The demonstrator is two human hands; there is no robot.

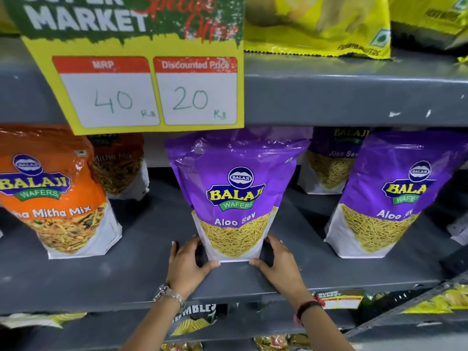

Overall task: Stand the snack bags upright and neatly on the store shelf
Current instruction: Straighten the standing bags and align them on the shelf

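Observation:
A purple Aloo Sev bag point(235, 188) stands upright in the middle of the grey shelf point(141, 262). My left hand point(187, 262) cups its lower left corner and my right hand point(276, 262) cups its lower right corner, thumbs at the base. A second bag seems to stand right behind it. Another purple Aloo Sev bag point(390, 196) stands upright to the right, with one more point(331, 158) behind. An orange Mitha Mix bag point(55, 193) stands at the left, tilted a little, with another orange bag point(119, 163) behind it.
A yellow price card point(152, 79) reading 40 and 20 hangs from the shelf above, over the bags' tops. Yellow bags point(319, 26) lie on the upper shelf. More snack packs point(195, 323) sit on the shelf below. Bare shelf shows between the bags.

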